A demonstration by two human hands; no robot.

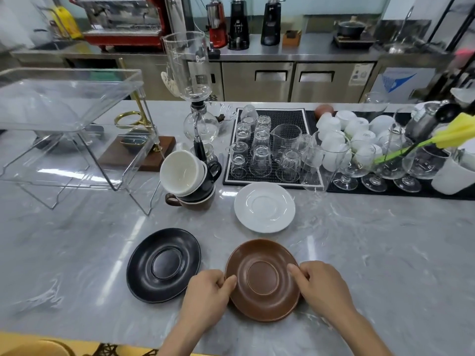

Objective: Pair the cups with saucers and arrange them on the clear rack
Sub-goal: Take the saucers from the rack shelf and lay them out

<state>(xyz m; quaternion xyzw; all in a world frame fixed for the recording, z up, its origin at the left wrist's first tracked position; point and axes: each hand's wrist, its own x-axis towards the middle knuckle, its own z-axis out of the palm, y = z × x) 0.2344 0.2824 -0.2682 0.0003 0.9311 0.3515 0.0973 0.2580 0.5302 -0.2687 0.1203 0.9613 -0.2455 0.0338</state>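
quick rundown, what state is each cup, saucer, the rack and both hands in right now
brown saucer: on the counter, gripped at both edges
left hand: fingers curled on the brown saucer's left rim
right hand: fingers curled on its right rim
black saucer: flat, bare, untouched
white saucer: flat, bare, untouched
white cup: tilted, top of the stack
black cup: nested in the middle
brown cup: bottom of the stack
clear rack: holds no cups or saucers

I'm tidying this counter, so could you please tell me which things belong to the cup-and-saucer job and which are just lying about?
Belong to the job:
brown saucer, held by the left hand and right hand
black saucer
white saucer
stacked cups
clear rack

Lying about:
siphon brewer
upturned glasses on the black mat
stemmed glasses
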